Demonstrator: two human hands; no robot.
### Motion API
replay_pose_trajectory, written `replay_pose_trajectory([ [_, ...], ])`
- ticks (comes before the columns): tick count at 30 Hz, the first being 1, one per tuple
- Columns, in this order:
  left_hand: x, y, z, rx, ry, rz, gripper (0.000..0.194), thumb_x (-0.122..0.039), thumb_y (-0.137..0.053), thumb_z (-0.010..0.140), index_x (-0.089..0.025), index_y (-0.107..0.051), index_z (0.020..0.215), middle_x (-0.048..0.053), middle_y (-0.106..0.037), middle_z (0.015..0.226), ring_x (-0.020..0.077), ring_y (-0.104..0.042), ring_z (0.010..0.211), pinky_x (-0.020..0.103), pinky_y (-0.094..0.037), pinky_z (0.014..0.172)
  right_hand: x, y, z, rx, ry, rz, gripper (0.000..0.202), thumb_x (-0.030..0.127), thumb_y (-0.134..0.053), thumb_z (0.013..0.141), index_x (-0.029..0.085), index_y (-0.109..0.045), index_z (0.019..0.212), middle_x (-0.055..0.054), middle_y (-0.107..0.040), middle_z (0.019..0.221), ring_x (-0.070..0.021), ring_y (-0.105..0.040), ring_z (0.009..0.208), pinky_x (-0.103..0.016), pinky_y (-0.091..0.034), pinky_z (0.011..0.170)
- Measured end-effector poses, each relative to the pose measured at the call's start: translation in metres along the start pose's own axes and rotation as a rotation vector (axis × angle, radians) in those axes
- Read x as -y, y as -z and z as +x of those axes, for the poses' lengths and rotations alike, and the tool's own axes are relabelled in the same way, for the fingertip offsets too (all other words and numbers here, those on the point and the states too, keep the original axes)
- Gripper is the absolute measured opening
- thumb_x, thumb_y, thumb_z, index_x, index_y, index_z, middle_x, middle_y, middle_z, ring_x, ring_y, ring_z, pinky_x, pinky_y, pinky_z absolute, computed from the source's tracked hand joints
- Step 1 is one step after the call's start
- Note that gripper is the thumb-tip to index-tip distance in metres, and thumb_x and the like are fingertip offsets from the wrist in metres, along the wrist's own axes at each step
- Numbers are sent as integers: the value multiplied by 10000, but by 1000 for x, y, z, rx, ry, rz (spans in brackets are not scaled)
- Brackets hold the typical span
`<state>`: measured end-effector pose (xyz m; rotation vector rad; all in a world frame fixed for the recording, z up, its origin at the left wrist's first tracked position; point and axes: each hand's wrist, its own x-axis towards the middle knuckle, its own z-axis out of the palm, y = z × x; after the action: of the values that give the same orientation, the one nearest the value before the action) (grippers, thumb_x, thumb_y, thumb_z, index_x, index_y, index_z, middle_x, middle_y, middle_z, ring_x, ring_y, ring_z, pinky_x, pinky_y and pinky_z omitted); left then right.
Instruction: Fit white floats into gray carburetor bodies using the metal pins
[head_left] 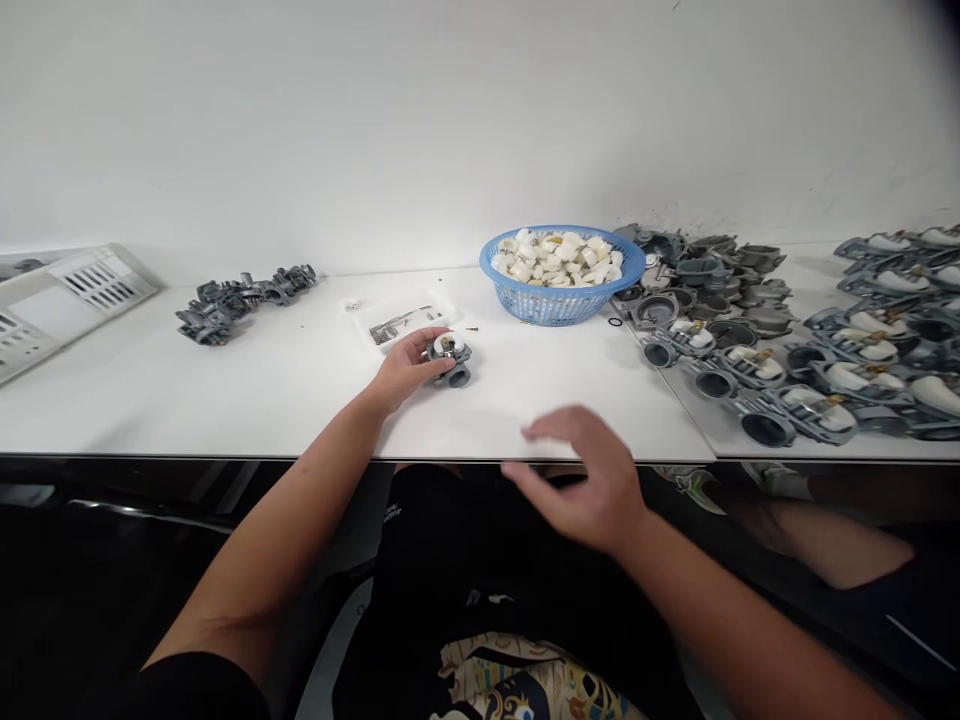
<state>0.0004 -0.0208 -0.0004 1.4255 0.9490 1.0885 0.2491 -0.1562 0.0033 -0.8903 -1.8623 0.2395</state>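
My left hand (409, 368) grips a small grey metal part (459, 376) with a white piece on top, resting on the white table (517, 385). Thumb and fingers wrap its left side. Over the table's front edge, to the right, my right hand (589, 480) hangs slightly blurred, thumb and fingers apart, with nothing between them. Just behind the held part lies a shallow white tray (427, 307) with thin metal pins. A small brown piece (472, 328) lies beside the tray.
A blue basket (555, 303) of white pieces stands behind to the right. Grey metal parts (705, 285) are heaped and lined up at the right, others (240, 298) at the left. A white slotted rack (71, 295) is far left. Another person's leg (832, 535) shows below the table.
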Motion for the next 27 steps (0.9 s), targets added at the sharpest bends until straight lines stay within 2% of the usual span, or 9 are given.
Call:
replay_pose_trajectory([
  [2, -1, -2, 0, -8, -11, -14, 533, -302, -858, 698, -233, -654, 1186, 60, -677, 1152, 205, -654, 1005, 383, -501, 923, -23, -9, 40, 13, -90, -44, 482, 388, -795, 770, 227, -575, 1168, -102, -667, 1140, -280, -628, 1083, -460, -510, 958],
  [5, -2, -3, 0, -16, -24, -12, 519, -292, -854, 696, -220, -649, 1167, 62, -667, 1149, 207, -646, 1016, 365, -501, 917, -58, -26, 82, 337, -218, 11, 838, 439, -827, 709, 213, -435, 1414, -139, -496, 1458, -337, -455, 1365, -526, -408, 1110],
  [7, -1, -3, 0, -13, -22, -1, 519, -292, -856, 687, -217, -644, 1156, 60, -670, 1129, 204, -647, 991, 355, -508, 892, -74, -37, 96, 546, -254, 65, 956, 439, -814, 718, 203, -331, 1509, -149, -373, 1566, -346, -345, 1454, -536, -350, 1158],
  [9, 1, -2, 0, 0, -20, 17, 519, -299, -857, 684, -218, -641, 1149, 58, -677, 1111, 204, -647, 968, 347, -515, 866, -83, -48, 102, 659, -263, 137, 987, 428, -801, 733, 205, -284, 1544, -144, -353, 1584, -341, -337, 1463, -528, -341, 1163],
  [11, 3, -1, 0, 3, -31, 46, 512, -313, -852, 691, -219, -640, 1147, 60, -685, 1104, 210, -648, 966, 343, -519, 849, -87, -57, 104, 654, -244, 232, 941, 400, -800, 738, 215, -325, 1530, -121, -429, 1539, -317, -412, 1415, -501, -372, 1142],
  [14, 5, -1, 0, 6, -45, 72, 486, -317, -831, 713, -216, -640, 1149, 67, -693, 1114, 226, -651, 990, 349, -523, 852, -90, -68, 104, 544, -234, 340, 794, 365, -819, 713, 193, -482, 1412, -91, -565, 1398, -268, -537, 1272, -438, -446, 1063],
  [17, 5, -2, 0, 25, -59, 64, 466, -305, -825, 724, -210, -641, 1141, 71, -691, 1127, 230, -647, 1019, 360, -516, 889, -89, -73, 103, 487, -297, 302, 697, 402, -849, 657, 167, -583, 1257, -75, -648, 1215, -242, -599, 1095, -396, -499, 936],
  [22, 3, -4, -1, 22, -106, 70, 464, -282, -830, 706, -205, -637, 1121, 68, -669, 1151, 227, -635, 1044, 376, -496, 947, -78, -73, 98, 439, -349, 141, 668, 540, -841, 613, 172, -608, 1119, -50, -659, 1037, -204, -599, 900, -335, -485, 754],
  [27, 1, -6, -3, 1, -120, 92, 466, -271, -825, 699, -202, -620, 1111, 73, -660, 1168, 235, -620, 1082, 396, -470, 998, -73, -72, 96, 420, -355, 57, 685, 627, -813, 611, 192, -596, 1093, -37, -663, 1031, -195, -588, 871, -314, -458, 705],
])
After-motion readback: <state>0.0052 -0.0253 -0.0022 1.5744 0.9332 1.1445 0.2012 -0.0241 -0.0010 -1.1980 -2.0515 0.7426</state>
